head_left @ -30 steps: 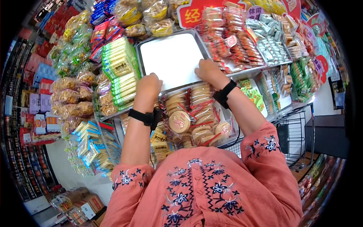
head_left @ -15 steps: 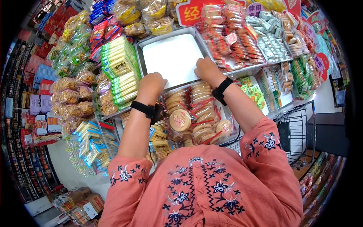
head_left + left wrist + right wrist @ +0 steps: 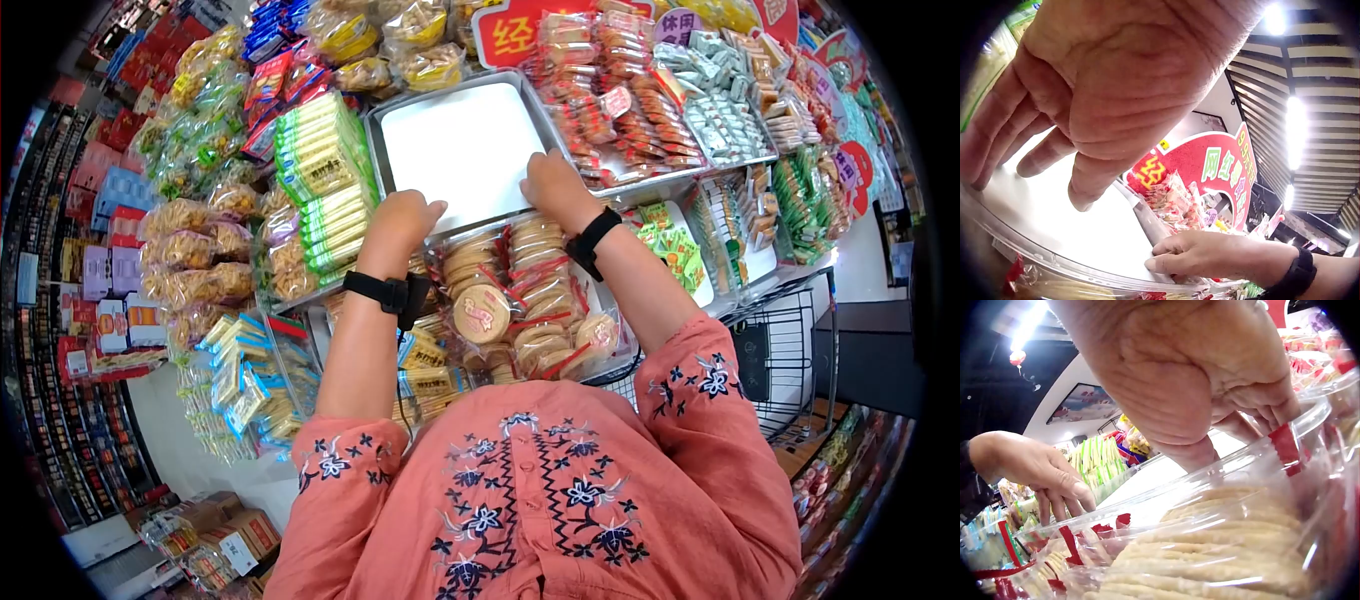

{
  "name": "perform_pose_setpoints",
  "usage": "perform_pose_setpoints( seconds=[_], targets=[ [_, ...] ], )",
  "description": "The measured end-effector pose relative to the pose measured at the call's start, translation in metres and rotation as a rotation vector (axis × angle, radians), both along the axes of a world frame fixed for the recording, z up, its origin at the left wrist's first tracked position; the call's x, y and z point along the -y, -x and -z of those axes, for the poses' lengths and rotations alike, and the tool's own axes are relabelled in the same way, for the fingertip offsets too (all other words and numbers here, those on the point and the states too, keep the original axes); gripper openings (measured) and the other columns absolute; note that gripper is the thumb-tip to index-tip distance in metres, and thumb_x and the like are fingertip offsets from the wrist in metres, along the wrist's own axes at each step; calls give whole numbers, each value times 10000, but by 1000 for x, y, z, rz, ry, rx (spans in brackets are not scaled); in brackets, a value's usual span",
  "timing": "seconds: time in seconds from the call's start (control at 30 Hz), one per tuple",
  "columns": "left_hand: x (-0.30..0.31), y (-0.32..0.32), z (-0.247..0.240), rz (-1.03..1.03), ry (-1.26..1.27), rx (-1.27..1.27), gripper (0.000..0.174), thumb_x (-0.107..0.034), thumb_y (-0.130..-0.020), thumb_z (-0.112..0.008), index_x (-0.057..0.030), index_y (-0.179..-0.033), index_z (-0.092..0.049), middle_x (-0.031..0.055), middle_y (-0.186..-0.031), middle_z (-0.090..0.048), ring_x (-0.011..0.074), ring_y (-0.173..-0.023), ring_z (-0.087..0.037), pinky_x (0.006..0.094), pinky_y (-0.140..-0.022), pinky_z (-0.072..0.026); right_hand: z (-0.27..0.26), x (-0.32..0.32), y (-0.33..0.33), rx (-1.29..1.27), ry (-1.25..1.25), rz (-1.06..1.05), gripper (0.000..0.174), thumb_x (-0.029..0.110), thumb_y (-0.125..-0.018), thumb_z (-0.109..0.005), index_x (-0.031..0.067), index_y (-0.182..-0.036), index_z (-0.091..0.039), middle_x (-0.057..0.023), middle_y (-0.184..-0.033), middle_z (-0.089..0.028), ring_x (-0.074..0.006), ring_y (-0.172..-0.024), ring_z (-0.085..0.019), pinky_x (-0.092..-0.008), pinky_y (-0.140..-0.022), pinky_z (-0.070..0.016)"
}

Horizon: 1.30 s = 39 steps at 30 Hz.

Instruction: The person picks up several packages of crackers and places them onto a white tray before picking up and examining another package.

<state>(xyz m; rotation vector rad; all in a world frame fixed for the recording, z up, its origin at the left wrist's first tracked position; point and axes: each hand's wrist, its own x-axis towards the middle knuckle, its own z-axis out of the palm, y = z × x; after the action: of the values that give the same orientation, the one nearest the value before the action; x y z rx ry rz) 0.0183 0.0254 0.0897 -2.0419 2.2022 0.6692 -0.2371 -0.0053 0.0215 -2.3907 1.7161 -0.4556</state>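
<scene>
A white board [image 3: 460, 150] lies flat in a clear-walled bin [image 3: 374, 150]; both hands are at its near corners. My left hand [image 3: 400, 222] reaches over the near left corner, its fingers [image 3: 1007, 119] fairly straight and pointing down to the white surface, thumb towards the middle. At the near right corner my right hand [image 3: 558, 188] touches the board, fingertips down inside the bin by the side wall. In the right wrist view, the palm of this hand [image 3: 1179, 369] hides part of its fingers. Packs of round biscuits [image 3: 480, 312] stand just in front of the bin's near rim.
Green-wrapped snack packs [image 3: 320, 190] are stacked left of the bin. Red-wrapped packs [image 3: 625, 110] fill the bin to its right, and bagged snacks [image 3: 410, 35] lie behind. A red sign [image 3: 505, 35] rises at the back. A wire shopping cart [image 3: 785, 350] stands at the right.
My left hand has shifted slightly to the right along the near edge, thumb pointing more inwards. The right hand stays at its corner. The board looks much the same.
</scene>
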Motion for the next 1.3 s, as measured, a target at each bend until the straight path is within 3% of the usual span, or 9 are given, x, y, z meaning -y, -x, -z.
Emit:
perform_pose_setpoints(
  seconds=[0.4,0.9,1.03,1.2,1.3],
  targets=[
    [-9,-4,3,-50,61,-69,595,-476,-930,-576,103,-923,-715,345,-968,-666,488,-933,-651,514,-874,-509,-13,-8,-2,4,10,25,200,86,-816,-600,-81,-869,-696,-280,-891,-696,-430,-934,-634,-468,-861,-529],
    [-16,-5,15,19,176,-94,544,-444,-930,-606,95,-913,-678,338,-925,-670,493,-898,-649,543,-834,-513,14,-6,6,29,109,-53,157,61,-819,-582,-75,-881,-630,-334,-891,-617,-456,-866,-627,-499,-789,-529],
    [-17,3,18,-3,123,-136,506,-423,-943,-608,78,-981,-668,314,-962,-676,484,-946,-637,531,-857,-495,-2,-11,16,91,-13,-116,187,118,-848,-593,-56,-905,-633,-308,-912,-634,-449,-896,-628,-504,-815,-517],
    [-11,10,35,125,202,-204,460,-407,-967,-567,36,-1008,-682,305,-1017,-676,472,-989,-627,507,-883,-487,-12,-5,22,121,-180,-246,281,237,-900,-592,-28,-972,-652,-262,-957,-674,-437,-958,-641,-504,-862,-502],
    [-3,16,44,172,150,-273,497,-440,-990,-511,22,-1004,-695,301,-1034,-676,468,-1007,-624,499,-900,-479,-22,-2,13,31,-422,-280,374,320,-965,-568,-19,-1104,-646,-270,-1097,-653,-424,-1048,-617,-476,-918,-483]
  ],
)
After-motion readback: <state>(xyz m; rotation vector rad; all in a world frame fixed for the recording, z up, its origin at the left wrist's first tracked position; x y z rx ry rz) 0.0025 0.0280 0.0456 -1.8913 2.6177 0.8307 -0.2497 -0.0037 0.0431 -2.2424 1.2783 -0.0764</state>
